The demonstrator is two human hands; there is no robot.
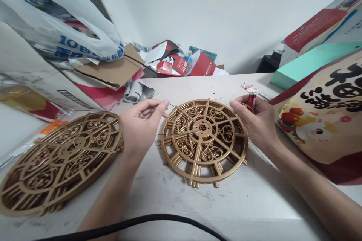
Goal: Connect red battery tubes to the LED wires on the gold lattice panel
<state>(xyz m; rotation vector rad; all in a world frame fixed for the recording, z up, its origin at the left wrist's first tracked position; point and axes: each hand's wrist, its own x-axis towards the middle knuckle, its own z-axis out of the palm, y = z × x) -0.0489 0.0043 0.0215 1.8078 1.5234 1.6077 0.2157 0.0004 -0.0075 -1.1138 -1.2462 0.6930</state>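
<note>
A round gold openwork disc (pixel 199 150) with scroll ornaments lies flat on the table between my hands. Thin wires (pixel 204 120) in red, yellow, white and dark colours come out of its centre. My left hand (pixel 145 120) is closed at the disc's upper left, thumb and fingertips pinching a thin dark wire (pixel 173 106). At the upper right, my right hand (pixel 258 118) is closed around a small red cylinder with a shiny end (pixel 252 101). A yellow wire loops by its fingers, and a thin wire end shows near the thumb tip.
Another stack of gold discs (pixel 65 158) lies at the left. A white plastic bag (pixel 85 41) and boxes stand behind it. Paper scraps and red packaging (pixel 202 64) pile up at the back. A printed bag (pixel 325 120) stands right; a black cable (pixel 158 216) crosses in front.
</note>
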